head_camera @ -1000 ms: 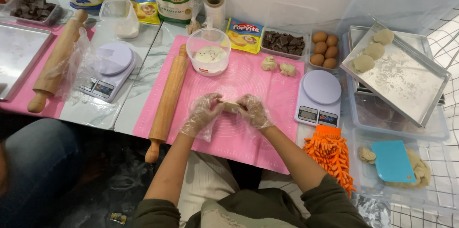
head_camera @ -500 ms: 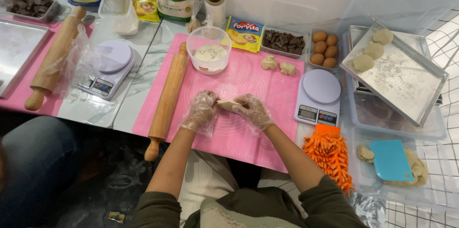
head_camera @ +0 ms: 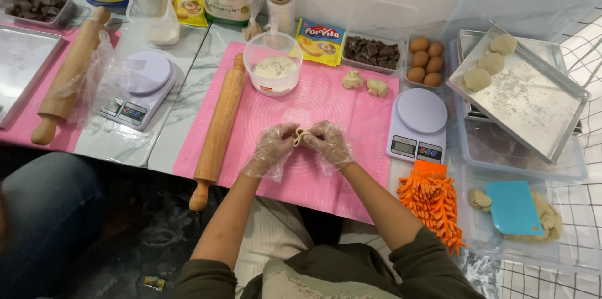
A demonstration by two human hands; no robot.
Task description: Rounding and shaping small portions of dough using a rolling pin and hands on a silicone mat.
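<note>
Surface: pink mat (head_camera: 351, 117) on marble-look table (head_camera: 188, 95) | both grips pinching dough piece (head_camera: 301, 138) | white wall behind

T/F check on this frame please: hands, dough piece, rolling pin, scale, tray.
1. Both the left hand and the right hand wear clear plastic gloves. True.
2. The hands pinch a small dough piece between them over the pink mat. True.
3. The rolling pin on that mat lies to the right of the hands. False: it lies to their left, along the mat's edge.
4. The white scale right of the mat has dough on its platform. False: the platform is bare.
5. The tilted metal tray holds three dough rounds. True.
</note>
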